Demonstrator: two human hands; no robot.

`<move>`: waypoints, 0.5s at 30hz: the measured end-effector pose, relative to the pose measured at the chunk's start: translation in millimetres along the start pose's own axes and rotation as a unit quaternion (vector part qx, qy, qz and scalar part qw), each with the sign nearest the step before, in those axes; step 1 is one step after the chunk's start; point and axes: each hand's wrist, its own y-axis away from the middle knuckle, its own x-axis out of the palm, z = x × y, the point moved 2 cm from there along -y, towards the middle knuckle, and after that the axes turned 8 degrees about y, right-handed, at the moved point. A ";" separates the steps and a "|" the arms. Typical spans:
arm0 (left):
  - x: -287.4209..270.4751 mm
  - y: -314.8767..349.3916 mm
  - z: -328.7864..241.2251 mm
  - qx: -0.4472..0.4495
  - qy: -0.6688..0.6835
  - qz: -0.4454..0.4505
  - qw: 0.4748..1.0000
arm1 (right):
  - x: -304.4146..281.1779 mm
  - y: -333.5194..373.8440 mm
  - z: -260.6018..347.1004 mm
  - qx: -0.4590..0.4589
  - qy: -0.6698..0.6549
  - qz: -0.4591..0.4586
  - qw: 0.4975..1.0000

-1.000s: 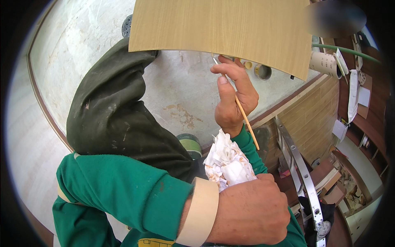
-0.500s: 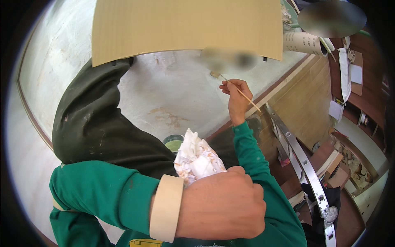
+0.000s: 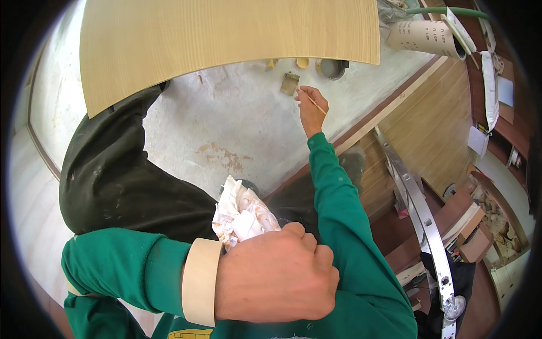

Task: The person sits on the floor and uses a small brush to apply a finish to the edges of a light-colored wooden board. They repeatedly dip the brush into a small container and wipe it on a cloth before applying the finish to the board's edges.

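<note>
My left hand is closed in a fist close to my chest, with a beige band round the wrist. A crumpled white cloth with orange-brown stains sticks out from its far side. Farther off, my right hand pinches a thin wooden-handled brush. The brush's far end meets a small brownish square piece on the pale surface; its tip is too small to make out. Beyond that piece stand a round grey tin and a small yellow round container.
A light wood panel overhangs the far side. A metal rail with holes runs along the right, beside wooden boards. A cardboard tube lies at the far right. Partly behind the cloth sits a round container.
My view has shifted, bringing the tin and yellow container out. My right hand has moved a little farther out, the brush still in it. My left fist keeps the cloth.
</note>
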 end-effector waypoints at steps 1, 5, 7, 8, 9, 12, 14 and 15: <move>-0.1 -1.3 2.0 -0.004 -0.005 0.006 1.000 | 0.6 -1.7 0.6 0.001 0.000 0.000 1.000; 2.8 -5.6 8.2 -0.022 -0.014 0.025 0.999 | 3.1 -3.9 -3.9 0.007 0.011 -0.005 1.000; 4.0 -7.1 11.3 -0.027 -0.015 0.027 0.999 | 4.1 -3.8 -5.1 0.009 0.011 -0.020 1.000; 3.7 -7.8 12.0 -0.027 -0.015 0.029 0.999 | 4.3 -3.2 -5.0 0.010 0.011 -0.028 0.999; 3.3 -8.2 12.7 -0.028 -0.014 0.031 0.999 | 4.1 -2.4 -5.0 0.012 0.009 -0.029 0.999; 2.5 -7.9 13.7 -0.030 -0.013 0.031 0.999 | 4.3 0.4 -1.9 0.010 0.003 -0.027 1.000; 2.5 -9.7 13.8 -0.030 -0.016 0.032 0.999 | 1.9 -0.4 -2.4 0.002 0.000 -0.029 1.000; 2.7 -10.4 14.0 -0.029 -0.017 0.031 0.999 | 1.3 -0.8 -2.8 0.005 0.003 -0.026 1.000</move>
